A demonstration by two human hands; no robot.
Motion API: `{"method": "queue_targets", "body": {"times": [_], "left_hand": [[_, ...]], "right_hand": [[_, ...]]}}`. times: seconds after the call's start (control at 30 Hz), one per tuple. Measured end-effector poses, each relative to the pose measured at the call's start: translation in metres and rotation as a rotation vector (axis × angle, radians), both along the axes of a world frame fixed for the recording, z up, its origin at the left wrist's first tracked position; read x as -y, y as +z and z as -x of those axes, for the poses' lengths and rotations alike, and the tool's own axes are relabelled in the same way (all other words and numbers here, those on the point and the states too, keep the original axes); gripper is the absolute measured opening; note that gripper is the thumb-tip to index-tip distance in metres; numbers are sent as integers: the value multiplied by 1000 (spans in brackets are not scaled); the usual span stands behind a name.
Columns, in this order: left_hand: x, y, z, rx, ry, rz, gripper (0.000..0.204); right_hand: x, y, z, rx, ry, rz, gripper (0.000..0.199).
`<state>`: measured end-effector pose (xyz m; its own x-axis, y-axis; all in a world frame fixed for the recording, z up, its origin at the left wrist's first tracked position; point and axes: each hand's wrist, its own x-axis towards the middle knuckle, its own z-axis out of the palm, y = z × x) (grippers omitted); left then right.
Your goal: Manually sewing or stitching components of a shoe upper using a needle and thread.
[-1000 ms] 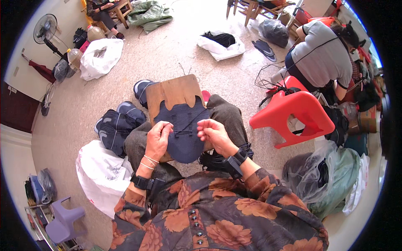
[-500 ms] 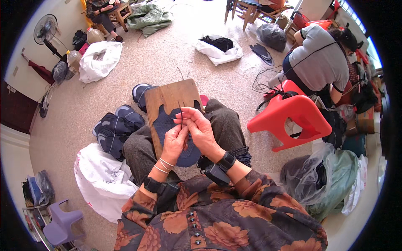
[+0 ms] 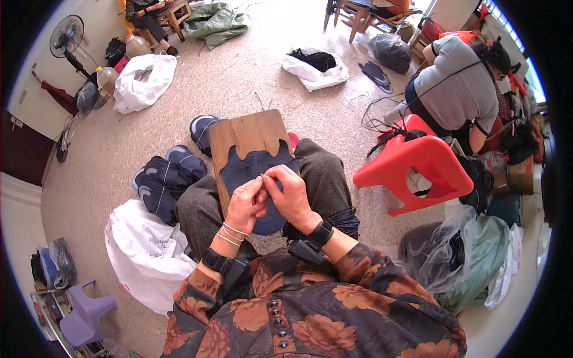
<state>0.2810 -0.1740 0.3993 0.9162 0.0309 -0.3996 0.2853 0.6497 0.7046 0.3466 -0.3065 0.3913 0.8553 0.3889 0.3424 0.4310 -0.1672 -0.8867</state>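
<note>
**Both hands meet over dark shoe upper**

On a wooden board across the lap lies a navy shoe upper. Left hand and right hand touch above it, fingertips pinched closed on something too small to tell

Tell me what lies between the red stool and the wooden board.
In the head view, the person's right knee in dark trousers lies between wooden board and red stool, then bare floor.

Left hand and right hand meet over the lap, fingertips pinched together.
</note>
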Motion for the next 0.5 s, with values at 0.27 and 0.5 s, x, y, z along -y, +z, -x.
{"method": "queue_targets", "body": {"times": [0.27, 0.5], "left_hand": [[0, -11, -1, -12, -3, -335, 38], [-10, -7, 4, 206, -180, -917, 32]], "right_hand": [[3, -6, 4, 329, 41, 178, 12], [25, -19, -17, -435, 89, -136, 8]]}}
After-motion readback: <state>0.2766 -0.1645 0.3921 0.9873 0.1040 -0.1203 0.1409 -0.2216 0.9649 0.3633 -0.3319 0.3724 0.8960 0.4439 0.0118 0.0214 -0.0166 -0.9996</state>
